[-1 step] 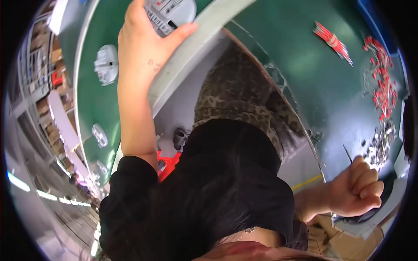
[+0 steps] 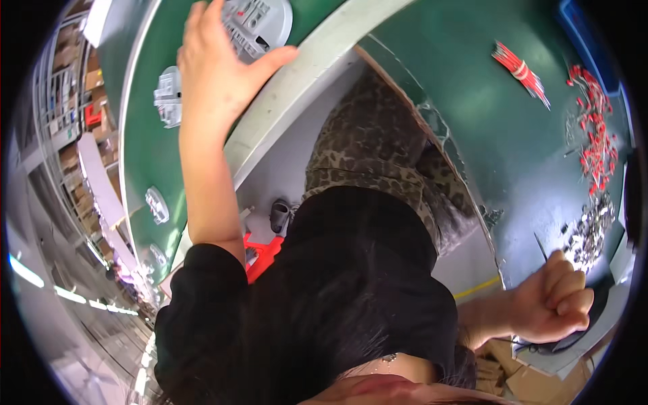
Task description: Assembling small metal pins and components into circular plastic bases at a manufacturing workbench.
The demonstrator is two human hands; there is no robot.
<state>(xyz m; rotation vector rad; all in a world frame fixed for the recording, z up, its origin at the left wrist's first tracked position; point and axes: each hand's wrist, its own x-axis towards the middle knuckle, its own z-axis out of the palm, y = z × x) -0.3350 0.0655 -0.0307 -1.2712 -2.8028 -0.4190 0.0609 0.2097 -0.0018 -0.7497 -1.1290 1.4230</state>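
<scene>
My left hand (image 2: 216,74) reaches over a green surface with a pale raised edge. Its thumb stands well apart from the fingers, at the near side of a round light-grey plastic part (image 2: 273,23) with slots and raised ribs. Whether the fingertips touch that part cannot be made out. On the right, my right hand (image 2: 553,300) is closed in a fist above the green tabletop. From it sticks a thin, dark, pointed tool (image 2: 540,246), its handle hidden in the fingers. The tip points toward a pile of small shiny metal pieces (image 2: 590,233).
Further similar grey parts (image 2: 167,98) lie along the green strip, behind its pale edge (image 2: 290,84). A banded bundle of red-and-white wires (image 2: 522,73), loose red-tipped pieces (image 2: 595,135) and a blue bin (image 2: 590,40) are on the right table. Below is a red plastic object (image 2: 264,260).
The round grey part has shifted slightly left and up in view, with my left hand's fingers now more visibly spread. My right hand stays closed in nearly the same place.
</scene>
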